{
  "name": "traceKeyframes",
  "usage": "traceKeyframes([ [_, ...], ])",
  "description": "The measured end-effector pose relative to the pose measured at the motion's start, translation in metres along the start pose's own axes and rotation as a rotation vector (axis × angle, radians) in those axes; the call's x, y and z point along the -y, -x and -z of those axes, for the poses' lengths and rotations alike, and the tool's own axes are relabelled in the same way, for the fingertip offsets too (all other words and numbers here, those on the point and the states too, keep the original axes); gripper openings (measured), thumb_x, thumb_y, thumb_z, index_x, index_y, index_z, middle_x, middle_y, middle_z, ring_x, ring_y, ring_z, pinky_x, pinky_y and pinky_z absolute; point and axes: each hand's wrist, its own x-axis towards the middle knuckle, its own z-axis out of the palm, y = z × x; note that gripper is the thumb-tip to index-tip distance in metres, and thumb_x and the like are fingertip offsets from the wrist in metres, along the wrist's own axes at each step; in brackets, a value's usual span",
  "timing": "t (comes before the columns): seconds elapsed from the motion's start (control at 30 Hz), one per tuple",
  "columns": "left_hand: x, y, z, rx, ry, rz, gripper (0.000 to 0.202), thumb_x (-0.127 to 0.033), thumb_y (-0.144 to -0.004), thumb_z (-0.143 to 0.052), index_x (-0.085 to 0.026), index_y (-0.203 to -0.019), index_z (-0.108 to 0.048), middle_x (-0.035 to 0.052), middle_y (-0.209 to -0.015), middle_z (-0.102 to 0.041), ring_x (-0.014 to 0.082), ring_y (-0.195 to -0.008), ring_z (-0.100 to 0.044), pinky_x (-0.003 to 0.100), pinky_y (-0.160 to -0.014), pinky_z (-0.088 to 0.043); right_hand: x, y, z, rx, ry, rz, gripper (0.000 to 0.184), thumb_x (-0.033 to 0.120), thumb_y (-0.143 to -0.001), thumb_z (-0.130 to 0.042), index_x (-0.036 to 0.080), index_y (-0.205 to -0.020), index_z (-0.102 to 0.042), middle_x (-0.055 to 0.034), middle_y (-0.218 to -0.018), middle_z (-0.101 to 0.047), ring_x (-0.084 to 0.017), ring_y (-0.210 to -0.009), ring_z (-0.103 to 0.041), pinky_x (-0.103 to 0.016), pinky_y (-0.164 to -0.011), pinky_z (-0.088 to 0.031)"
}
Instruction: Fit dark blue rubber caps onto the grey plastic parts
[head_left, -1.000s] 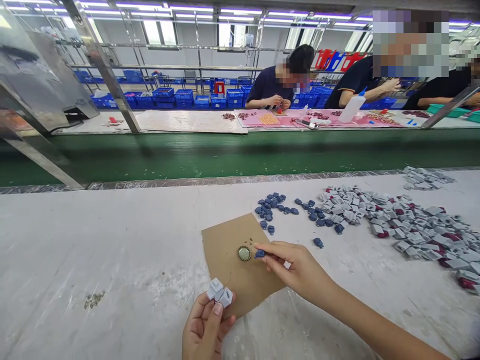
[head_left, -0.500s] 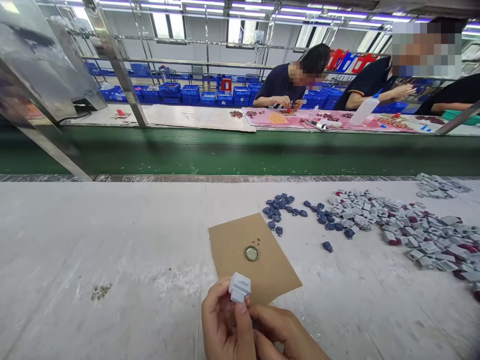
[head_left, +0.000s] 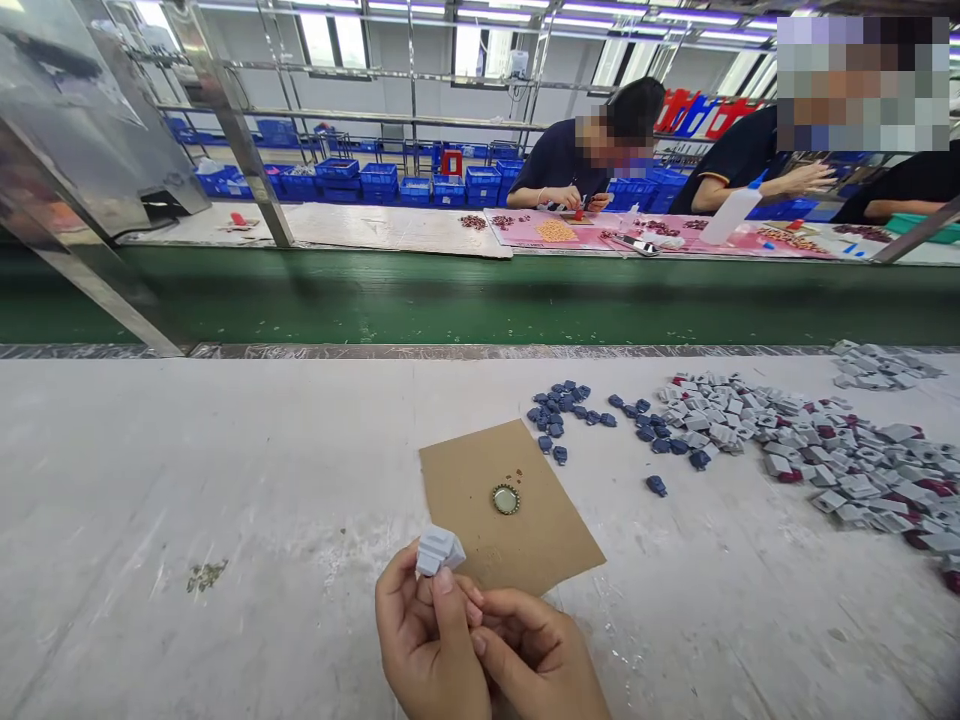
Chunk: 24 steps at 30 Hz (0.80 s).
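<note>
A light grey, angular plastic-looking piece (head_left: pixel 439 551) sits between the thumb and fingers of my left hand (head_left: pixel 431 640), low in the head view. Close beside it, my right hand (head_left: pixel 536 650) is closed, thumb and fingertips pinched against the left fingers under the piece. Whatever is in that pinch, if anything, is too small or hidden to make out. Just beyond both hands lies a brown cardboard sheet (head_left: pixel 517 545). On it rests a bottle cap (head_left: pixel 506 499), hollow side up, with several tiny brown bits (head_left: pixel 514 477) behind it.
Small dark blue pieces (head_left: pixel 555 405) lie scattered past the sheet. A large heap of grey and dark red pieces (head_left: pixel 832 455) spreads to the right. Crumbs (head_left: pixel 205 575) dot the left tabletop. Across a green belt (head_left: pixel 375 295), people work at another table beside a white bottle (head_left: pixel 731 212).
Both hands have shifted left and slightly nearer the left side of the cardboard. The grey piece has moved with them and turned. The cap and piles stay in place.
</note>
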Motion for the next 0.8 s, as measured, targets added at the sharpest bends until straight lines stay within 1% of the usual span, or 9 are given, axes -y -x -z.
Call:
traceKeyframes([
  [0.07, 0.0, -0.004, 0.002, 0.022, 0.011, 0.039, 0.034, -0.043, -0.062, -0.073, -0.024, -0.084, -0.056, -0.0101, -0.041, -0.049, 0.0069, -0.04, -0.046, 0.013, -0.042, -0.045, 0.003, -0.001, 0.0, -0.006, 0.15, 0.102, 0.025, 0.041, -0.078, -0.058, 0.018, -0.084, -0.066, -0.0049, -0.07, -0.066, -0.017, -0.063, -0.061, -0.026, -0.059, -0.049],
  [0.13, 0.002, -0.008, 0.005, 0.049, -0.004, 0.057, 0.037, -0.044, -0.06, -0.074, -0.023, -0.085, -0.056, -0.0093, -0.043, -0.052, 0.0071, -0.041, -0.048, 0.013, -0.044, -0.047, 0.012, -0.007, 0.007, -0.004, 0.358, 0.233, 0.018, 0.032, -0.079, -0.056, 0.018, -0.082, -0.067, -0.0042, -0.069, -0.066, -0.016, -0.062, -0.06, -0.025, -0.058, -0.049],
  [0.23, 0.004, -0.014, 0.01, 0.031, -0.053, 0.054, 0.04, -0.046, -0.057, -0.075, -0.022, -0.085, -0.059, -0.0053, -0.056, -0.065, 0.0076, -0.052, -0.059, 0.012, -0.055, -0.051, 0.027, -0.023, 0.027, -0.038, 0.574, 0.373, 0.018, 0.027, -0.081, -0.054, 0.018, -0.089, -0.067, -0.0064, -0.079, -0.066, -0.014, -0.06, -0.059, -0.023, -0.052, -0.049],
  [0.33, 0.007, -0.018, 0.015, -0.008, -0.052, 0.111, 0.036, -0.042, -0.059, -0.076, -0.022, -0.085, -0.062, -0.0017, -0.074, -0.071, 0.01, -0.064, -0.065, 0.014, -0.061, -0.053, 0.038, -0.045, 0.052, -0.128, 0.661, 0.432, 0.022, 0.028, -0.084, -0.05, 0.017, -0.093, -0.067, -0.0092, -0.087, -0.064, -0.015, -0.064, -0.059, -0.025, -0.051, -0.05],
  [0.43, 0.009, -0.021, 0.02, -0.013, -0.062, 0.173, 0.033, -0.037, -0.06, -0.076, -0.02, -0.085, -0.063, 0.0006, -0.08, -0.071, 0.0128, -0.07, -0.066, 0.017, -0.061, -0.055, 0.042, -0.063, 0.07, -0.127, 0.691, 0.426, 0.02, 0.029, -0.085, -0.051, 0.019, -0.09, -0.067, -0.0082, -0.084, -0.064, -0.019, -0.072, -0.06, -0.029, -0.056, -0.051],
  [0.53, 0.01, -0.021, 0.023, -0.008, -0.073, 0.192, 0.034, -0.036, -0.059, -0.077, -0.019, -0.085, -0.063, 0.0018, -0.08, -0.071, 0.012, -0.068, -0.065, 0.016, -0.06, -0.053, 0.044, -0.07, 0.074, -0.084, 0.667, 0.38, 0.018, 0.031, -0.085, -0.052, 0.02, -0.088, -0.066, -0.0072, -0.085, -0.063, -0.018, -0.073, -0.061, -0.03, -0.06, -0.054],
  [0.67, 0.008, -0.017, 0.019, 0.032, -0.072, 0.173, 0.034, -0.036, -0.058, -0.077, -0.019, -0.084, -0.062, 0.0023, -0.076, -0.071, 0.0128, -0.065, -0.064, 0.017, -0.056, -0.054, 0.048, -0.059, 0.064, -0.025, 0.557, 0.284, 0.017, 0.03, -0.087, -0.049, 0.019, -0.089, -0.062, -0.006, -0.087, -0.062, -0.015, -0.07, -0.063, -0.026, -0.061, -0.057],
  [0.73, 0.007, -0.013, 0.012, 0.041, -0.061, 0.17, 0.033, -0.035, -0.059, -0.076, -0.019, -0.084, -0.062, 0.0028, -0.076, -0.07, 0.0146, -0.066, -0.064, 0.019, -0.054, -0.055, 0.05, -0.046, 0.055, 0.03, 0.464, 0.236, 0.013, 0.027, -0.086, -0.052, 0.02, -0.089, -0.062, -0.0044, -0.086, -0.061, -0.014, -0.069, -0.063, -0.024, -0.061, -0.057],
  [0.8, 0.005, -0.009, 0.004, 0.027, -0.029, 0.176, 0.032, -0.032, -0.06, -0.076, -0.02, -0.084, -0.061, 0.0013, -0.074, -0.07, 0.0134, -0.065, -0.065, 0.017, -0.055, -0.054, 0.051, -0.034, 0.045, 0.076, 0.384, 0.22, 0.01, 0.023, -0.083, -0.055, 0.023, -0.091, -0.063, -0.0038, -0.089, -0.061, -0.014, -0.074, -0.063, -0.023, -0.064, -0.056],
])
